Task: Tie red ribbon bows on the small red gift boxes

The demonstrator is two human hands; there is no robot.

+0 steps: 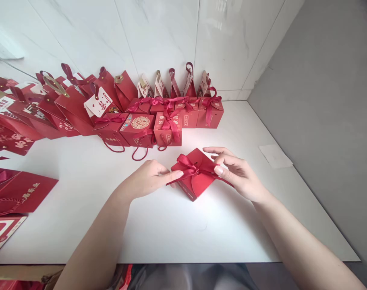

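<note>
A small red gift box [197, 190] sits turned cornerwise on the white table, with a red ribbon bow [187, 164] tied over its top. At the box's left side my left hand [151, 177] pinches a ribbon loop or tail between thumb and fingers; the fingertips are partly hidden. My right hand [236, 171] is at the right side, thumb and finger closed on the ribbon there, with its other fingers stretched out behind the box corner.
Red boxes with bows [168, 135] stand in rows at the back, beside many red bags [74, 106]. A larger red box [35, 191] lies at the left. A white paper [275, 156] is on the right of the table [171, 233]. Tiled wall behind.
</note>
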